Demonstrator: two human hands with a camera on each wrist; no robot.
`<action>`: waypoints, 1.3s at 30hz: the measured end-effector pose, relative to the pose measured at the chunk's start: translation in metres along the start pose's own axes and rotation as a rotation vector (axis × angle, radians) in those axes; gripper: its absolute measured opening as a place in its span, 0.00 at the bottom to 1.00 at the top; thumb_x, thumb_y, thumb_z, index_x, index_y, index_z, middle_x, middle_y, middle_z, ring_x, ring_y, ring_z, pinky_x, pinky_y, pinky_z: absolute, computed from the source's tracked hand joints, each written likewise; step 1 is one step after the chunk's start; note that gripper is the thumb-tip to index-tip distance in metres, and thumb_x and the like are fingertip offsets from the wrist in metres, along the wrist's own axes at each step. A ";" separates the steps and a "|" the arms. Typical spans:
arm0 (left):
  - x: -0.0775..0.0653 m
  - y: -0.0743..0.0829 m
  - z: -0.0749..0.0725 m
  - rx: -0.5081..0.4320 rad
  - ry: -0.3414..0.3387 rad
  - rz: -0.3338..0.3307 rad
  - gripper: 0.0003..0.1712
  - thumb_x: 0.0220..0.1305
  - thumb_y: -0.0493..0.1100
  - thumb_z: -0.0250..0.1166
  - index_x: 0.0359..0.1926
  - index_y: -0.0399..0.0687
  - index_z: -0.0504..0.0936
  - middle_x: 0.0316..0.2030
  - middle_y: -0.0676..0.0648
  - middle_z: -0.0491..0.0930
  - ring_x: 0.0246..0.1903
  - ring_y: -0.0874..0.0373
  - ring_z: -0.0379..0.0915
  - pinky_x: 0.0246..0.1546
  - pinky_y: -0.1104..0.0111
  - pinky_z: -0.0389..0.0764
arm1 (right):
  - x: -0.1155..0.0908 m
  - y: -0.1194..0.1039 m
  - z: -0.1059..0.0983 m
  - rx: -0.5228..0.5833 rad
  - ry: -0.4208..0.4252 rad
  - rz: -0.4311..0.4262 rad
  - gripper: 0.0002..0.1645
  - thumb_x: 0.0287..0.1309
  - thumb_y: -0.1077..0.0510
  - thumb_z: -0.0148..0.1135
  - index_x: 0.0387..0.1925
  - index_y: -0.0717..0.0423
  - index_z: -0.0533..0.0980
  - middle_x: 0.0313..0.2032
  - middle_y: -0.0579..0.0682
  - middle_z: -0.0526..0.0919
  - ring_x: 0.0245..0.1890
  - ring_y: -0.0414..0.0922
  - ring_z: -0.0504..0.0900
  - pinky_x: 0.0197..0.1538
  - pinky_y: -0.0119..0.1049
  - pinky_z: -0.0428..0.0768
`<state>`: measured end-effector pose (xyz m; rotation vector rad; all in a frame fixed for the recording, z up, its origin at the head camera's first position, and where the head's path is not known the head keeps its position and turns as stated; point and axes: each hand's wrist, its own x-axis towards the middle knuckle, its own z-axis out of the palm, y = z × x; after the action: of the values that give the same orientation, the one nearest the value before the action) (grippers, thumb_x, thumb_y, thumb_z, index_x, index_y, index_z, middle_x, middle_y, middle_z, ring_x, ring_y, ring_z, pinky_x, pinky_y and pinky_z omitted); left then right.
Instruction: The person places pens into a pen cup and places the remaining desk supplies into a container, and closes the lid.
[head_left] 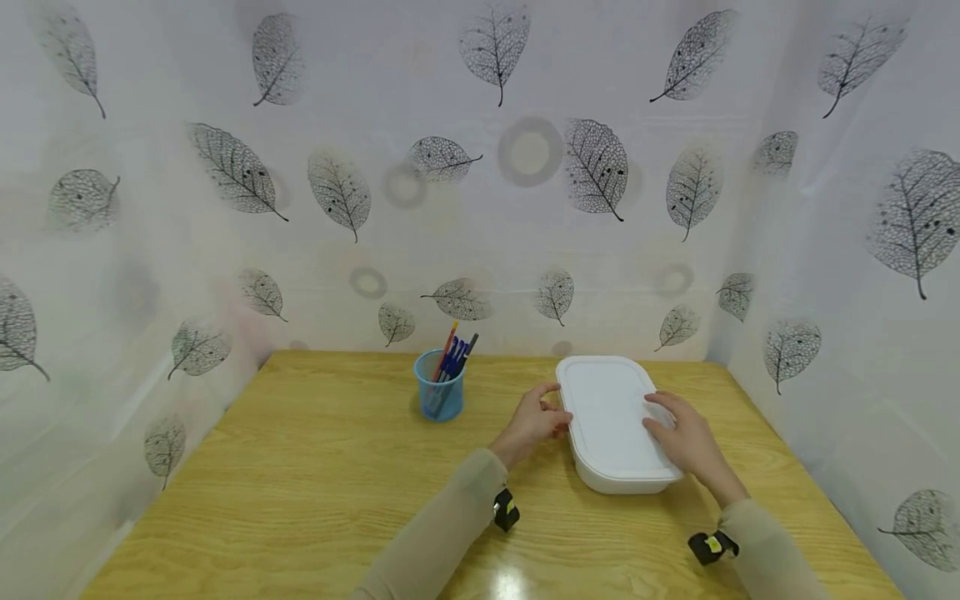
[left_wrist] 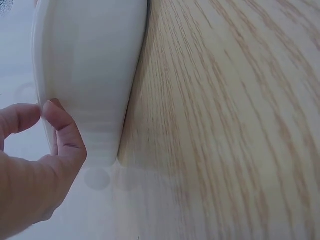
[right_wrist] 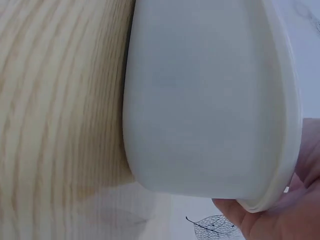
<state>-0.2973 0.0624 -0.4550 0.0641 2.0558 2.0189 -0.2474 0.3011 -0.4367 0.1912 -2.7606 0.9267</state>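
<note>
A white plastic container (head_left: 626,485) with a rounded rectangular lid (head_left: 609,412) stands on the right half of the table, its lid seated flat on top. My left hand (head_left: 531,423) is at its left long side; in the left wrist view, thumb and a bent finger pinch the rim of the container (left_wrist: 90,65). From the right side, my right hand (head_left: 692,437) grips the opposite edge, thumb over the lid. The right wrist view has fingers of the right hand (right_wrist: 282,217) curled round the rim, partly hidden behind the container (right_wrist: 200,100).
A blue mesh-like cup (head_left: 441,400) holding several pens (head_left: 453,358) stands left of the container, toward the back of the wooden table (head_left: 315,475). A leaf-patterned curtain (head_left: 450,242) encloses the table's back and sides.
</note>
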 end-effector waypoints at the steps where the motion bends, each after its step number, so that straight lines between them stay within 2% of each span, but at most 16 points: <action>1: 0.000 0.000 0.000 0.001 0.000 -0.003 0.32 0.51 0.33 0.67 0.58 0.52 0.69 0.31 0.45 0.76 0.26 0.54 0.77 0.31 0.61 0.80 | 0.000 0.000 0.000 0.016 -0.005 0.016 0.25 0.59 0.58 0.56 0.57 0.63 0.66 0.60 0.69 0.60 0.59 0.66 0.57 0.57 0.61 0.57; 4: 0.001 -0.002 -0.001 -0.002 -0.010 -0.004 0.32 0.52 0.34 0.66 0.59 0.53 0.68 0.31 0.44 0.76 0.26 0.54 0.77 0.30 0.62 0.80 | 0.000 -0.001 -0.002 0.090 -0.019 0.076 0.28 0.60 0.58 0.55 0.60 0.64 0.63 0.61 0.69 0.58 0.59 0.66 0.58 0.57 0.58 0.61; 8: 0.002 -0.003 -0.002 -0.007 -0.031 0.000 0.32 0.53 0.35 0.65 0.59 0.54 0.67 0.31 0.43 0.76 0.26 0.54 0.77 0.31 0.60 0.80 | 0.000 -0.002 -0.006 0.255 -0.038 0.179 0.30 0.62 0.59 0.53 0.63 0.64 0.59 0.63 0.68 0.55 0.59 0.65 0.60 0.55 0.54 0.67; 10: 0.002 -0.004 -0.003 -0.006 -0.037 -0.001 0.32 0.53 0.35 0.65 0.60 0.54 0.67 0.30 0.43 0.77 0.26 0.53 0.76 0.32 0.59 0.80 | 0.001 0.001 -0.006 0.347 -0.043 0.228 0.30 0.63 0.58 0.51 0.64 0.64 0.58 0.63 0.67 0.56 0.59 0.62 0.62 0.52 0.47 0.72; 12: 0.002 -0.004 -0.004 -0.007 -0.040 -0.003 0.32 0.53 0.35 0.65 0.60 0.54 0.67 0.28 0.42 0.77 0.25 0.53 0.76 0.33 0.58 0.79 | 0.002 0.005 -0.005 0.412 -0.043 0.266 0.30 0.64 0.56 0.51 0.64 0.63 0.58 0.62 0.65 0.58 0.58 0.59 0.64 0.49 0.36 0.75; 15: 0.001 -0.005 -0.004 -0.010 -0.041 0.000 0.33 0.53 0.35 0.65 0.60 0.54 0.67 0.26 0.42 0.78 0.24 0.53 0.76 0.33 0.57 0.79 | 0.003 0.009 -0.002 0.493 -0.040 0.328 0.31 0.63 0.54 0.51 0.64 0.61 0.59 0.62 0.63 0.59 0.58 0.55 0.63 0.42 0.24 0.73; 17: 0.002 -0.006 -0.005 -0.011 -0.040 0.003 0.33 0.53 0.35 0.65 0.60 0.54 0.66 0.25 0.42 0.78 0.23 0.53 0.75 0.32 0.58 0.79 | 0.005 0.011 0.000 0.530 -0.037 0.373 0.32 0.63 0.53 0.52 0.65 0.59 0.58 0.64 0.62 0.58 0.60 0.54 0.61 0.46 0.25 0.71; 21: 0.003 -0.007 -0.005 -0.007 -0.046 0.009 0.33 0.55 0.36 0.64 0.61 0.55 0.65 0.24 0.40 0.79 0.21 0.54 0.74 0.29 0.60 0.79 | 0.008 0.011 0.002 0.614 -0.027 0.463 0.33 0.61 0.51 0.54 0.65 0.58 0.58 0.66 0.60 0.55 0.64 0.53 0.55 0.60 0.40 0.64; 23: 0.004 -0.008 -0.006 -0.004 -0.047 0.007 0.32 0.55 0.36 0.64 0.61 0.56 0.65 0.24 0.40 0.79 0.21 0.54 0.74 0.28 0.61 0.78 | 0.010 0.012 0.002 0.640 -0.024 0.482 0.33 0.61 0.51 0.54 0.65 0.57 0.59 0.65 0.60 0.55 0.64 0.53 0.54 0.62 0.45 0.60; 24: 0.005 -0.008 -0.006 -0.002 -0.048 0.006 0.32 0.56 0.37 0.64 0.61 0.57 0.65 0.24 0.40 0.79 0.21 0.54 0.74 0.28 0.62 0.78 | 0.010 0.012 0.003 0.643 -0.024 0.485 0.33 0.61 0.51 0.54 0.65 0.57 0.59 0.65 0.59 0.56 0.64 0.53 0.55 0.62 0.44 0.60; 28: 0.004 -0.007 -0.006 0.006 -0.051 0.001 0.31 0.56 0.37 0.63 0.60 0.56 0.65 0.27 0.41 0.78 0.24 0.52 0.76 0.28 0.63 0.79 | 0.012 0.016 0.003 0.616 -0.026 0.460 0.32 0.62 0.50 0.53 0.64 0.57 0.60 0.64 0.59 0.58 0.62 0.51 0.58 0.52 0.29 0.68; 30: 0.003 -0.006 -0.006 0.002 -0.059 0.002 0.31 0.57 0.37 0.63 0.60 0.55 0.65 0.28 0.41 0.78 0.27 0.50 0.77 0.30 0.63 0.79 | 0.011 0.017 0.003 0.570 -0.020 0.428 0.31 0.62 0.49 0.53 0.63 0.58 0.62 0.63 0.59 0.60 0.59 0.51 0.61 0.46 0.25 0.71; 32: 0.001 -0.006 -0.008 0.005 -0.073 0.009 0.30 0.57 0.38 0.63 0.61 0.54 0.65 0.30 0.41 0.78 0.30 0.48 0.77 0.32 0.61 0.79 | 0.010 0.016 0.002 0.459 0.003 0.359 0.30 0.62 0.48 0.52 0.61 0.59 0.65 0.61 0.61 0.62 0.55 0.53 0.65 0.44 0.30 0.73; 34: 0.000 -0.007 -0.011 0.000 -0.090 0.018 0.30 0.57 0.39 0.63 0.61 0.53 0.65 0.32 0.41 0.77 0.33 0.47 0.77 0.35 0.59 0.79 | 0.008 0.013 0.001 0.311 0.046 0.276 0.28 0.62 0.48 0.52 0.58 0.60 0.68 0.58 0.62 0.65 0.53 0.56 0.67 0.46 0.41 0.74; 37: -0.002 -0.008 -0.018 0.022 -0.130 0.054 0.30 0.58 0.41 0.63 0.62 0.51 0.65 0.34 0.43 0.77 0.37 0.47 0.76 0.38 0.57 0.78 | 0.007 0.005 -0.002 0.116 0.109 0.164 0.26 0.61 0.47 0.53 0.54 0.60 0.71 0.57 0.64 0.67 0.53 0.62 0.66 0.51 0.56 0.67; 39: -0.005 -0.008 -0.024 0.041 -0.162 0.080 0.31 0.58 0.42 0.63 0.62 0.49 0.65 0.36 0.44 0.77 0.39 0.46 0.75 0.39 0.56 0.78 | 0.008 -0.002 -0.002 0.072 0.120 0.114 0.26 0.60 0.46 0.54 0.52 0.60 0.72 0.56 0.65 0.67 0.55 0.63 0.64 0.53 0.59 0.63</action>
<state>-0.2968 0.0375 -0.4618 0.3117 2.0231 1.9470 -0.2542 0.3005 -0.4318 -0.0100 -2.6533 1.0317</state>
